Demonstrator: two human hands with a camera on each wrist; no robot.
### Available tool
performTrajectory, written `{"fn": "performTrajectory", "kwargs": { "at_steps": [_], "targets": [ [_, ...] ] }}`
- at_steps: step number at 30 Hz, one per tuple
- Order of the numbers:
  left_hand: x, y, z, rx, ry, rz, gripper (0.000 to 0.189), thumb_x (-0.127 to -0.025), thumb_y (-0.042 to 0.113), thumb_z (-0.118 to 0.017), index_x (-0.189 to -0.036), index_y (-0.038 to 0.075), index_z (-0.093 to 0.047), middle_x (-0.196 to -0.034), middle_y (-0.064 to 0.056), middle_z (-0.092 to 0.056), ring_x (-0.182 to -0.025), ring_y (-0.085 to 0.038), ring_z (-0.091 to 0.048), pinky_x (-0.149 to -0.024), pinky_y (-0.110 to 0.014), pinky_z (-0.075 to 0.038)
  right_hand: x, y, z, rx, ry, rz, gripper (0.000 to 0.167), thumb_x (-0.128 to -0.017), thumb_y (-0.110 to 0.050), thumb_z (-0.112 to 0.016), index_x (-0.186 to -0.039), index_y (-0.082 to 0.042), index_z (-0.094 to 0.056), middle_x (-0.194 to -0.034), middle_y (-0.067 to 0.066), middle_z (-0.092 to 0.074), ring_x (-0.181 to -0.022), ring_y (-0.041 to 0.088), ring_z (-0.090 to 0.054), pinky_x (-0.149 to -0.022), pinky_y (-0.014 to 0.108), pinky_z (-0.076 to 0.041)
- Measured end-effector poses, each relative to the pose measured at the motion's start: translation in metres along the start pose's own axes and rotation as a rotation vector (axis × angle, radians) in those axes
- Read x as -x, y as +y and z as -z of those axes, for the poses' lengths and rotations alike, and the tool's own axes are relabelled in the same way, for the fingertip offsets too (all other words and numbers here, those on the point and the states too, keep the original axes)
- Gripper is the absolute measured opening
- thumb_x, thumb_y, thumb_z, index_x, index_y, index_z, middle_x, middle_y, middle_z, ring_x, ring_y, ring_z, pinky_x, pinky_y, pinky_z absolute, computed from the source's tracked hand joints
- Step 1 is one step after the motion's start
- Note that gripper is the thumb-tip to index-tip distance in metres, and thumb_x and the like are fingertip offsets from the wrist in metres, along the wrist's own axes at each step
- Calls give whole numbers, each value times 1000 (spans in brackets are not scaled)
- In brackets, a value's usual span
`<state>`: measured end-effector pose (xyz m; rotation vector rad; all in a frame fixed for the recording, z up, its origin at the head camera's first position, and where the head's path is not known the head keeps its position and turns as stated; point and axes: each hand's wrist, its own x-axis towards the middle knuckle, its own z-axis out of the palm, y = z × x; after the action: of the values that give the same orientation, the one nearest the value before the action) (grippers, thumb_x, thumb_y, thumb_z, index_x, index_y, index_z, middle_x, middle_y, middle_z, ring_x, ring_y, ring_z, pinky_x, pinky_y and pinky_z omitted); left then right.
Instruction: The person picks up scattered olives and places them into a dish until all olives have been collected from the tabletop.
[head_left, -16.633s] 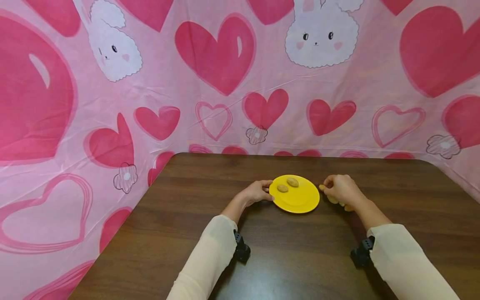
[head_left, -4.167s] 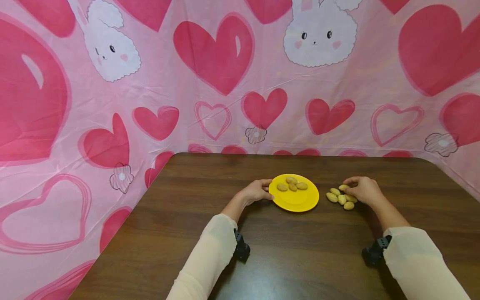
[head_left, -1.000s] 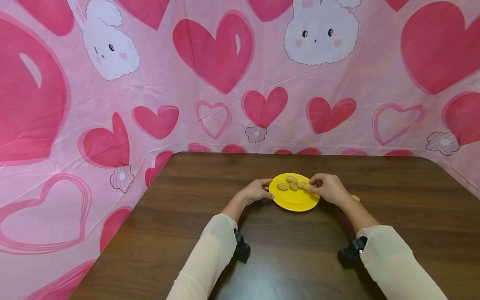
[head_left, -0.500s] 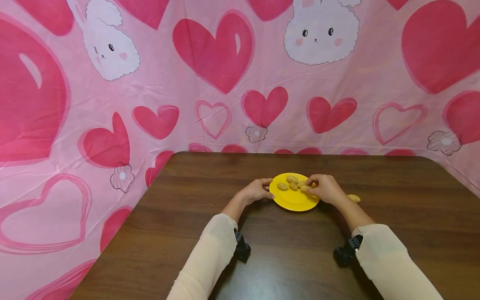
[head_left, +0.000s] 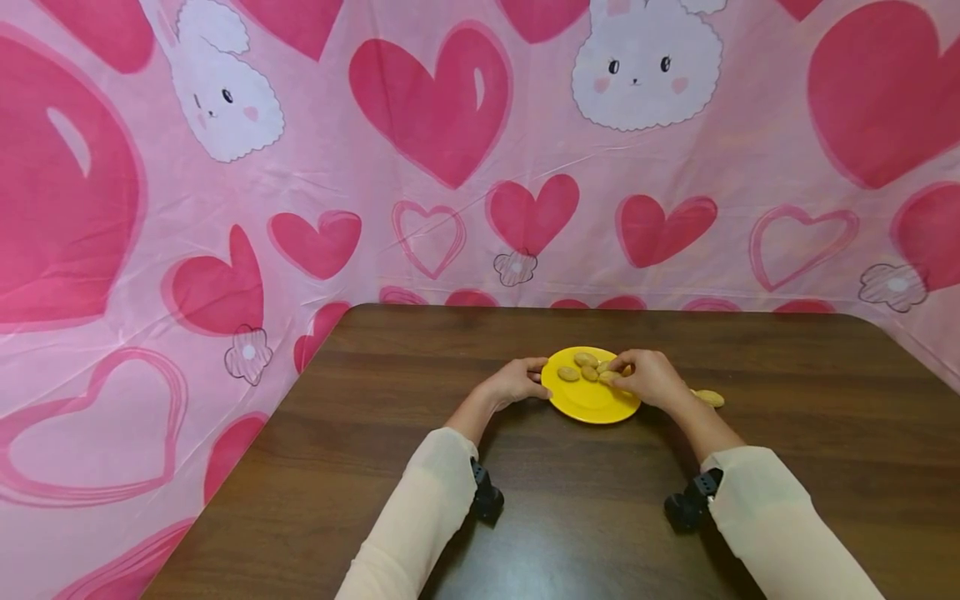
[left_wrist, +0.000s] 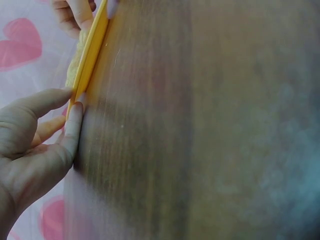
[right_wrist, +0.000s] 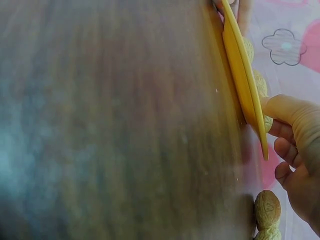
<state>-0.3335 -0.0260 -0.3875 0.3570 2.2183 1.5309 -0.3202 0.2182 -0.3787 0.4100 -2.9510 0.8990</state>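
A yellow plate (head_left: pixel 592 406) lies on the table, and several unshelled peanuts (head_left: pixel 568 374) are grouped on its far half. My left hand (head_left: pixel 512 383) holds the plate's left rim between thumb and fingers, seen also from the side in the left wrist view. Over the right part of the plate, my right hand (head_left: pixel 651 379) pinches a peanut (head_left: pixel 607 378) beside the others; the fingertips partly cover it. In the right wrist view, the thumb and fingers of this hand (right_wrist: pixel 300 135) reach just over the plate's edge.
More peanuts (head_left: pixel 708 398) lie on the brown wooden table (head_left: pixel 585 492) to the right of the plate, partly hidden behind the right forearm. A pink cloth with hearts and rabbits (head_left: pixel 442 250) hangs behind and to the left of the table.
The plate held two peanuts at first, later four, and holds more now. Over the last second my right hand shifted slightly left with its peanut. The left hand has stayed at the rim.
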Motion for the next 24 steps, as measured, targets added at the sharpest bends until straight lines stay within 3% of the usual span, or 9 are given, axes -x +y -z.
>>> {"fn": "performTrajectory", "kwargs": {
  "at_steps": [15, 24],
  "targets": [
    [-2, 1, 1, 25, -21, -1, 67, -80, -10, -65, -140, -1, -36, -125, -16, -52, -99, -20, -52, -86, -30, -48, 1, -1, 1, 13, 1, -5, 21, -82, -17, -70, -97, -2, -69, -89, 10, -64, -74, 23, -49, -66, 32, -45],
    [-1, -1, 0, 5, -6, -12, 65, -80, -10, -64, -138, -2, -38, -123, -15, -53, -97, -19, -52, -86, -28, -48, 5, 4, 6, 44, 14, 17, 25, -81, -22, -71, -98, -3, -71, -96, 13, -65, -81, 26, -52, -76, 41, -48]
  ]
}}
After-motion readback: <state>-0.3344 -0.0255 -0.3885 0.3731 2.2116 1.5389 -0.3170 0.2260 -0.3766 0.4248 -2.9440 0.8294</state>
